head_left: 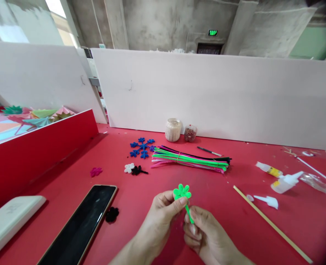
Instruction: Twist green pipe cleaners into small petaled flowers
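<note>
A green pipe-cleaner flower (pixel 182 191) with looped petals and a short stem is held up over the red table. My left hand (pixel 163 217) pinches the flower head between thumb and fingers. Lower down, my right hand (pixel 204 230) grips the green stem. Behind the hands lies a bundle of pipe cleaners (pixel 190 161) in green, pink and black. To its left are a blue pipe-cleaner snowflake shape (pixel 143 146), a white flower (pixel 129 168) and a black flower with a stem (pixel 137 170). A magenta flower (pixel 96 172) and another black flower (pixel 112 214) lie further left.
On the left are a phone (pixel 80 224) and a white power bank (pixel 12 222). Glue bottles (pixel 282 184) and a wooden stick (pixel 273 222) lie at the right. Two jars, one a glass jar (pixel 173 130), stand before the white partition (pixel 207 95). A red divider (pixel 41 154) borders the left.
</note>
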`<state>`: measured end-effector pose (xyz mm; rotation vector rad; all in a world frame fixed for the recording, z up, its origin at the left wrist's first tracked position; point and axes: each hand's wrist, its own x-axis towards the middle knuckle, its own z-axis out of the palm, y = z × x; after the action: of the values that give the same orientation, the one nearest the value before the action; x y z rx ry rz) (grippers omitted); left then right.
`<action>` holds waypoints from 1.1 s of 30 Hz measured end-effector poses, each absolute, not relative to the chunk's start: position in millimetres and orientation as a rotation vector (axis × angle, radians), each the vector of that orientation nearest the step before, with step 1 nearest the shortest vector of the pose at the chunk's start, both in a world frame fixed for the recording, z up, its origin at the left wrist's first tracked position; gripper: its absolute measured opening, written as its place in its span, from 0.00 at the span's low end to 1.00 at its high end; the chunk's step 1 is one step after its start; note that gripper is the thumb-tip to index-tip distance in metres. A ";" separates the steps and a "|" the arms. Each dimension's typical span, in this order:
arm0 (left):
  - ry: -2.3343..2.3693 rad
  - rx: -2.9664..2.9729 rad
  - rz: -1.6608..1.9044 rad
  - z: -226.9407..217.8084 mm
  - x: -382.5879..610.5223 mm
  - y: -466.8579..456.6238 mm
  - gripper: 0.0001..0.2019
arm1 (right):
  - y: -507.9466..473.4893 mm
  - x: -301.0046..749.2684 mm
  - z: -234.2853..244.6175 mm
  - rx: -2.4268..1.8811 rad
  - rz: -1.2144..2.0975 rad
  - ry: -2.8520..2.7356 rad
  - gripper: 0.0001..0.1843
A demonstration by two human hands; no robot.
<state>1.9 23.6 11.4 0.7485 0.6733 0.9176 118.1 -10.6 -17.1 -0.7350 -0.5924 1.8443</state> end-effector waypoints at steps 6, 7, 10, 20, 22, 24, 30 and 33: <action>0.862 0.852 1.083 12.0 4.9 17.3 0.07 | -8.9 124.9 -11.8 -1.270 0.956 -1.460 0.15; 0.891 0.862 1.103 11.7 5.7 16.0 0.08 | -7.6 125.7 -11.2 -1.319 0.693 -1.606 0.14; 0.962 0.866 1.146 11.2 7.8 14.4 0.09 | -3.5 127.8 -9.3 -1.320 0.003 -1.856 0.13; 0.654 0.668 0.949 15.6 1.7 24.0 0.10 | -10.9 127.8 -6.1 -0.990 1.765 -0.783 0.16; 0.628 0.658 0.881 15.9 0.9 23.1 0.10 | -11.3 123.9 -5.2 -0.846 1.998 -0.575 0.18; 0.612 0.653 0.815 15.7 0.8 21.7 0.09 | -11.7 121.5 -3.9 -0.719 2.148 -0.480 0.17; 0.630 0.674 0.801 12.5 0.2 21.0 0.08 | -15.0 122.0 -7.6 -0.545 2.192 -0.469 0.13; 0.666 0.687 0.878 12.3 0.0 21.7 0.07 | -15.0 120.2 -12.7 -0.563 2.075 -0.567 0.15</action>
<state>0.0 21.7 12.3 0.6871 0.6660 0.8776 120.2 -15.0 -12.7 -0.5627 -0.5671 2.0749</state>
